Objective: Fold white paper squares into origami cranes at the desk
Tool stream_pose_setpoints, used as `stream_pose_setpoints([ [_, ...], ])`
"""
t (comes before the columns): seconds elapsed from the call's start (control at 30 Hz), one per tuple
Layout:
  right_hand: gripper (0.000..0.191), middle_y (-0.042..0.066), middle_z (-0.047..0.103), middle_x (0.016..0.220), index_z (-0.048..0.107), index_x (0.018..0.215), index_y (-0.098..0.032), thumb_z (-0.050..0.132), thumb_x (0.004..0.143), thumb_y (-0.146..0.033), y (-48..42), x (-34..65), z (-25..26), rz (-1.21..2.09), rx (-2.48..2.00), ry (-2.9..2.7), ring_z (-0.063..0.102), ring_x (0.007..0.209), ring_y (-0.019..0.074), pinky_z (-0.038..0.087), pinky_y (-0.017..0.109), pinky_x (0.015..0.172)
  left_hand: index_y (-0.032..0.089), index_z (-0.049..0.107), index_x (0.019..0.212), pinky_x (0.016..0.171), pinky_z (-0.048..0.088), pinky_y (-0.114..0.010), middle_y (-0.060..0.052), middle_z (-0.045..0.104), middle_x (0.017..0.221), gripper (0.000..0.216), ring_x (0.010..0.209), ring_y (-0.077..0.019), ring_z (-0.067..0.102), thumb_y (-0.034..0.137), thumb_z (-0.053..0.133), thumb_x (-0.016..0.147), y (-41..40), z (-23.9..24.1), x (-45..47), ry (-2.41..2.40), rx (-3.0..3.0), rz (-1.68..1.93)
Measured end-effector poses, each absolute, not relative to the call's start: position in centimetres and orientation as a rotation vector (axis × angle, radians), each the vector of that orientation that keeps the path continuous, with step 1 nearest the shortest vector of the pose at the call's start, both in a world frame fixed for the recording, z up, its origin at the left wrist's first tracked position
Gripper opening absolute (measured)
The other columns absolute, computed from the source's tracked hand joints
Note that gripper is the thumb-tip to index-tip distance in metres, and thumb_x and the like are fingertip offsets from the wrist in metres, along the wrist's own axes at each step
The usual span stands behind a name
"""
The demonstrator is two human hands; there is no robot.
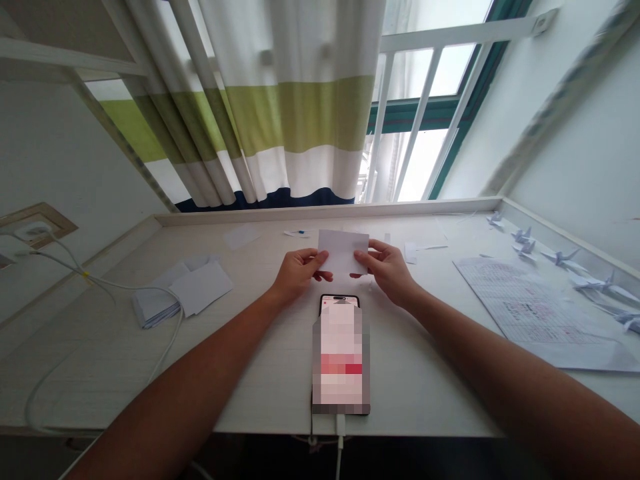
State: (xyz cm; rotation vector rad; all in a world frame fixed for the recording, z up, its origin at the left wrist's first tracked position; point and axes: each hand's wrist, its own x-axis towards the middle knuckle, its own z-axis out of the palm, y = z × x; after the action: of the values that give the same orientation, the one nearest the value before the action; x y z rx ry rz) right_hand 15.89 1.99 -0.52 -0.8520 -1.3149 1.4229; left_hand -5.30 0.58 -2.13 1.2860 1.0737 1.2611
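Note:
A small white sheet of paper (343, 250) is held up over the desk between my two hands. My left hand (300, 268) pinches its left edge, thumb in front and fingers behind. On the opposite edge my right hand (386, 265) grips it the same way. The sheet looks flat, with no crease that I can make out. Just below the hands lies a phone (341, 357) with a lit, blurred screen and a charging cable (341, 427) plugged into its lower end.
Left of my hands lies a stack of white paper sheets (193, 291), crossed by a white cable (176, 327). To the right are a written sheet (543, 310) and several folded paper cranes (560, 257). Paper scraps (420, 248) lie behind. A raised ledge (240, 215) borders the desk (260, 393).

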Motion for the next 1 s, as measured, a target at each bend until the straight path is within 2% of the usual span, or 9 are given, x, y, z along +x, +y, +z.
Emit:
stream_pose_setpoints([
  [0.27, 0.043, 0.005, 0.078, 0.097, 0.075, 0.109, -0.022, 0.088, 0.076, -0.047, 2.03, 15.84, -0.70, 1.459, -0.833, -1.270, 0.071, 0.080, 0.0202, 0.065, 0.037, 0.067, 0.017, 0.068, 0.082, 0.048, 0.041, -0.025, 0.005, 0.055, 0.043, 0.046, 0.038, -0.0124, 0.054, 0.061, 0.083, 0.077, 0.51, -2.09, -5.49, 1.044, 1.247, 1.232],
  [0.37, 0.035, 0.005, 0.078, 0.094, 0.078, 0.098, -0.022, 0.085, 0.079, -0.050, 2.19, 15.86, -0.82, 1.448, -0.829, -1.286, 0.070, 0.080, 0.0193, 0.062, 0.036, 0.072, 0.019, 0.065, 0.072, 0.049, 0.039, -0.026, 0.005, 0.052, 0.044, 0.046, 0.041, -0.0114, 0.051, 0.062, 0.079, 0.081, 0.52, -2.08, -5.67, 1.105, 1.320, 1.243],
  [0.47, 0.032, 0.004, 0.077, 0.087, 0.079, 0.088, -0.020, 0.087, 0.076, -0.049, 2.35, 15.89, -0.99, 1.447, -0.820, -1.313, 0.069, 0.079, 0.0193, 0.060, 0.036, 0.074, 0.019, 0.062, 0.062, 0.055, 0.041, -0.027, 0.000, 0.060, 0.056, 0.051, 0.053, -0.0121, 0.053, 0.061, 0.069, 0.089, 0.59, -1.90, -5.90, 1.203, 1.520, 1.273],
  [0.57, 0.029, 0.004, 0.076, 0.084, 0.078, 0.083, -0.020, 0.087, 0.075, -0.047, 2.41, 15.90, -1.01, 1.413, -0.829, -1.336, 0.068, 0.080, 0.0202, 0.059, 0.036, 0.074, 0.019, 0.072, 0.082, 0.070, 0.048, -0.029, -0.004, 0.073, 0.085, 0.039, 0.078, -0.0179, 0.065, 0.056, 0.067, 0.092, 0.68, -1.71, -5.95, 1.244, 1.643, 1.305],
  [0.67, 0.027, 0.004, 0.076, 0.086, 0.078, 0.082, -0.020, 0.084, 0.077, -0.046, 2.29, 15.85, -0.83, 1.368, -0.843, -1.361, 0.069, 0.084, 0.0218, 0.059, 0.039, 0.078, 0.020, 0.068, 0.102, 0.088, 0.051, -0.032, -0.007, 0.074, 0.110, 0.031, 0.102, -0.0214, 0.068, 0.046, 0.077, 0.086, 0.77, -1.81, -5.82, 1.273, 1.641, 1.432],
  [0.77, 0.028, 0.005, 0.076, 0.088, 0.076, 0.087, -0.020, 0.083, 0.078, -0.046, 2.07, 15.81, -0.63, 1.364, -0.836, -1.362, 0.069, 0.086, 0.0222, 0.059, 0.040, 0.081, 0.024, 0.053, 0.105, 0.091, 0.052, -0.034, -0.003, 0.073, 0.100, 0.039, 0.093, -0.0179, 0.069, 0.036, 0.082, 0.082, 0.72, -2.12, -5.63, 1.119, 1.532, 1.576],
  [0.83, 0.035, 0.003, 0.075, 0.087, 0.073, 0.103, -0.022, 0.084, 0.079, -0.044, 1.92, 15.84, -0.50, 1.355, -0.838, -1.330, 0.068, 0.083, 0.0214, 0.060, 0.041, 0.080, 0.025, 0.048, 0.106, 0.086, 0.053, -0.032, 0.001, 0.071, 0.090, 0.040, 0.084, -0.0153, 0.068, 0.032, 0.081, 0.083, 0.57, -2.25, -5.51, 1.002, 1.528, 1.582],
  [0.9, 0.049, 0.000, 0.072, 0.084, 0.066, 0.121, -0.027, 0.086, 0.079, -0.042, 1.80, 15.91, -0.34, 1.312, -0.838, -1.289, 0.067, 0.079, 0.0203, 0.060, 0.040, 0.075, 0.026, 0.052, 0.109, 0.079, 0.054, -0.030, 0.002, 0.068, 0.089, 0.039, 0.080, -0.0143, 0.066, 0.030, 0.080, 0.083, 0.37, -2.25, -5.39, 0.947, 1.572, 1.532],
  [1.0, 0.045, 0.001, 0.071, 0.091, 0.066, 0.118, -0.029, 0.086, 0.080, -0.043, 1.60, 15.95, -0.07, 1.237, -0.834, -1.315, 0.067, 0.081, 0.0207, 0.062, 0.039, 0.073, 0.025, 0.063, 0.119, 0.076, 0.056, -0.029, -0.002, 0.069, 0.100, 0.043, 0.085, -0.0158, 0.068, 0.032, 0.081, 0.082, 0.21, -2.17, -5.28, 0.941, 1.578, 1.461],
])
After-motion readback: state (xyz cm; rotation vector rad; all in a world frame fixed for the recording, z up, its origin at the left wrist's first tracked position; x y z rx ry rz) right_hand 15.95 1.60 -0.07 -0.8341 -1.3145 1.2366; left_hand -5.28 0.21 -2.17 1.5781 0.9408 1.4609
